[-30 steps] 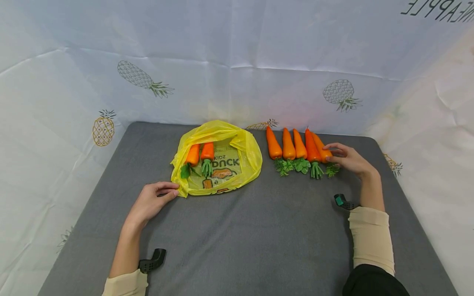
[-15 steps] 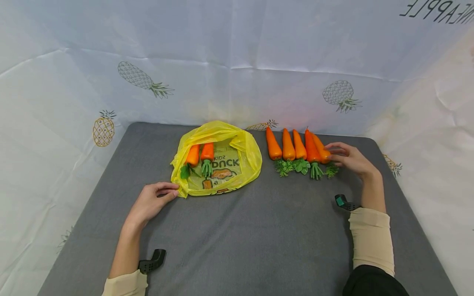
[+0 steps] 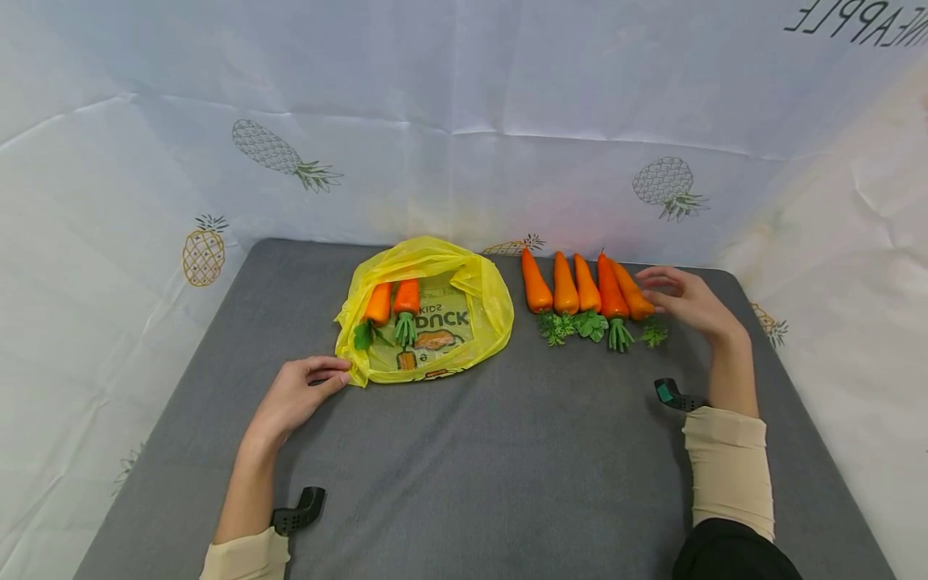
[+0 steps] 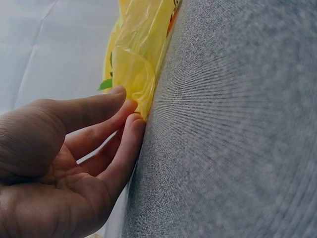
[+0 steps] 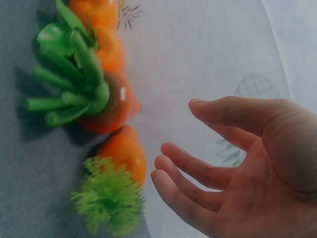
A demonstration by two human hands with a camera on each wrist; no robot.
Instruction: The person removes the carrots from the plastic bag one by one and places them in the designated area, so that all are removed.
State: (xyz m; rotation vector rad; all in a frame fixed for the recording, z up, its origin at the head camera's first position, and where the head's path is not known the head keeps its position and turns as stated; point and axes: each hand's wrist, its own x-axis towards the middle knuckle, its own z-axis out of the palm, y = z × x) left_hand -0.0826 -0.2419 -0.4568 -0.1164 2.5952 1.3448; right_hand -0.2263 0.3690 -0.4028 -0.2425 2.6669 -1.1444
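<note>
My left hand (image 3: pixel 297 395) pinches the near left corner of a yellow plastic bag (image 3: pixel 493 310), as the left wrist view also shows with the bag (image 4: pixel 136 59) at its fingertips. Two orange carrots with green tops lie in the bag's mouth, a left carrot (image 3: pixel 378 305) and a right carrot (image 3: pixel 407 296). Several more carrots stand side by side at the back right. The rightmost carrot (image 3: pixel 629 290) has a feathery top (image 5: pixel 109 198) and leans left against its neighbour (image 3: pixel 611 288). Beside it is my right hand (image 3: pixel 689 304), fingers spread and holding nothing in the right wrist view.
A grey cloth (image 3: pixel 464 467) covers the table. Behind it hangs a white curtain (image 3: pixel 449 97) printed with pineapples. A black wrist camera mount (image 3: pixel 299 511) sits on the left forearm, and another mount (image 3: pixel 677 395) on the right one.
My right hand has let go of the rightmost carrot and drawn slightly back to the right. That carrot now stands in the row. My left hand and the bag stay put.
</note>
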